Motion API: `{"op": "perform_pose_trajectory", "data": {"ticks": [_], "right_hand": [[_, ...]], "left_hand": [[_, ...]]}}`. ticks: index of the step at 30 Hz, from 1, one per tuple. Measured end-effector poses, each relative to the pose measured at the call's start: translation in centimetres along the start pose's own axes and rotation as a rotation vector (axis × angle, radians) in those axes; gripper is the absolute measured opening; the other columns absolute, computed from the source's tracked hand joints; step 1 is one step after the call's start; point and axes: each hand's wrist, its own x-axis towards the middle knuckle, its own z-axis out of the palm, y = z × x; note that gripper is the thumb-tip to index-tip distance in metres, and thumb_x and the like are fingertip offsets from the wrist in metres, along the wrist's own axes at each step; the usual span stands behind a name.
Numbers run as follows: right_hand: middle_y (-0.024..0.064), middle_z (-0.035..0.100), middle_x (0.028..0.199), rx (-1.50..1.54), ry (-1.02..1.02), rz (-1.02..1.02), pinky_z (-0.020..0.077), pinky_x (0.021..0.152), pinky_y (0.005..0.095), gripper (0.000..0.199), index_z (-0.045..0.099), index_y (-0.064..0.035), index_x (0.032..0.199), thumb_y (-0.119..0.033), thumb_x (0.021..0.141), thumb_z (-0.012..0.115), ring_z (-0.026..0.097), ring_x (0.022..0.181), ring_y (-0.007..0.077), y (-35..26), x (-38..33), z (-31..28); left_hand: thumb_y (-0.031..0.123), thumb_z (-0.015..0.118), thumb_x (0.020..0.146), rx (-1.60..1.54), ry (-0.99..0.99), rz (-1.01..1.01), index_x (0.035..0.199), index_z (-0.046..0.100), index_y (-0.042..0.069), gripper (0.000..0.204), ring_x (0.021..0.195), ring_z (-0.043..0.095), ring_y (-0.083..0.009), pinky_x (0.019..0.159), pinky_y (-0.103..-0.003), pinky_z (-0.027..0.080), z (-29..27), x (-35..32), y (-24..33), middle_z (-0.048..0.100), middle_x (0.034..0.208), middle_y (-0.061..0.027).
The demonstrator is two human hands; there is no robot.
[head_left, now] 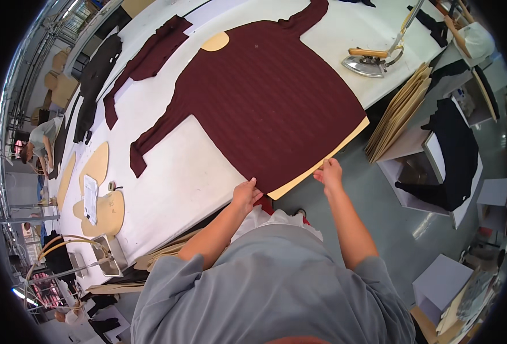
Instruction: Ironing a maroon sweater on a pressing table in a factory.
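A maroon knitted sweater (270,97) lies spread on the white table, its sleeves out to the sides. Inside it is a tan cardboard form (348,139), which shows at the neck opening and as a strip along the hem. With thumb and fingers, my left hand (246,195) pinches the sweater at the left corner of the hem. Farther right along the same edge, my right hand (329,174) has its fingers closed on the hem, beside the cardboard strip. What lies under the fingertips is partly hidden.
An iron (368,62) with a wooden handle rests on the table at the far right. Another maroon knit piece (150,60) and a dark garment (98,74) lie leftward. Cardboard forms (400,112) stand stacked by the edge. A black garment (451,155) drapes a stand. Other people work nearby.
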Motion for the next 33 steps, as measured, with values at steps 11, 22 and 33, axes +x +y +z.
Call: {"op": "perform_pose_trajectory", "data": {"ticks": [11,22,33], "right_hand": [[0.0055,0.061,0.083,-0.118,0.281,-0.038,0.0478,0.054,0.0238,0.020,0.062,-0.0052,0.107,-0.021,0.106,0.051,0.053,0.062,0.0095,3.6,1.4,-0.1],[0.0102,0.065,0.114,0.075,0.526,-0.068,0.0528,0.081,0.0310,0.041,0.058,-0.0030,0.125,-0.039,0.112,0.042,0.063,0.096,0.0167,4.1,1.6,3.3],[0.0147,0.067,0.119,-0.201,0.775,0.223,0.0531,0.087,0.0337,0.056,0.061,0.0000,0.126,-0.049,0.112,0.038,0.064,0.102,0.0212,1.2,1.9,6.9]], "left_hand": [[0.025,0.066,0.102,0.938,-0.330,0.236,0.102,0.073,0.002,0.024,0.072,0.064,-0.0138,0.070,-0.025,0.055,-6.1,7.1,26.8,0.070,0.088,-0.0063],[0.059,0.067,0.091,1.461,-0.003,1.484,0.140,0.064,0.019,0.064,0.139,0.048,-0.0275,0.113,-0.041,0.042,17.3,38.0,55.4,0.058,0.146,-0.0062],[0.070,0.047,0.098,1.820,-0.341,1.480,0.159,0.044,0.023,0.077,0.159,0.020,-0.0328,0.129,-0.055,0.015,23.9,45.6,58.0,0.033,0.168,-0.0092]]}}
